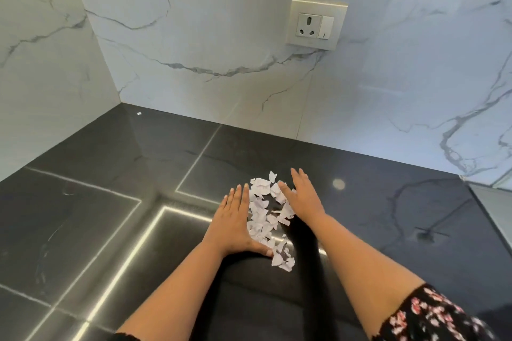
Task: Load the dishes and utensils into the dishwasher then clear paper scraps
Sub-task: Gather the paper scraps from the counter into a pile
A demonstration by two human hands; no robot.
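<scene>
Paper scraps [266, 216]: small torn white pieces, heaped in narrow loose pile on dark glossy desk [388, 230]; one stray scrap [139, 113] far back near wall corner.

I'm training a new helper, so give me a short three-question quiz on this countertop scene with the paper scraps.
1. True or false: the paper scraps lie between the left hand and the right hand.
2. Pick one: both hands are A) flat with straight fingers, B) clenched in fists, C) holding a plate.
3. Fill in: one stray scrap lies near the back ___ corner of the black countertop.
Key: 1 true; 2 A; 3 left.
</scene>
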